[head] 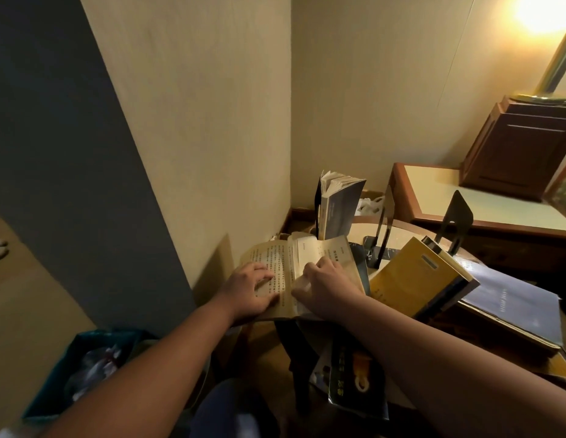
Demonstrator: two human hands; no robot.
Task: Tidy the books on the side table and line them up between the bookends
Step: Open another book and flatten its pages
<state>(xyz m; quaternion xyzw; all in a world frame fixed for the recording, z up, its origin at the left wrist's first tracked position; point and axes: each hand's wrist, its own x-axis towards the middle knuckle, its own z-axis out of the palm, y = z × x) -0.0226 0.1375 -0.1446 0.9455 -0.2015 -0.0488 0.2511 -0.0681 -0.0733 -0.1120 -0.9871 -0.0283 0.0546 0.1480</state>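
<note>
An old open book [307, 248] with yellowed pages lies at the left edge of the round side table [401, 230]. My left hand [251, 289] lies flat on its left page. My right hand [322, 286] grips the right-hand pages near the spine. Behind it a blue-grey book [338, 210] stands upright against a black bookend [316, 210]. Two more black bookends [386, 229] [457, 218] stand further right. A yellow book [414, 273] leans tilted against the right one. A dark blue book [512, 301] lies flat at the right.
A dark book with a picture cover [354, 374] hangs over the table's front edge. A teal bin [85, 368] with plastic inside stands on the floor at the lower left. A wooden desk [465, 203] with a cabinet and a lit lamp [556, 58] is behind. Walls close the corner.
</note>
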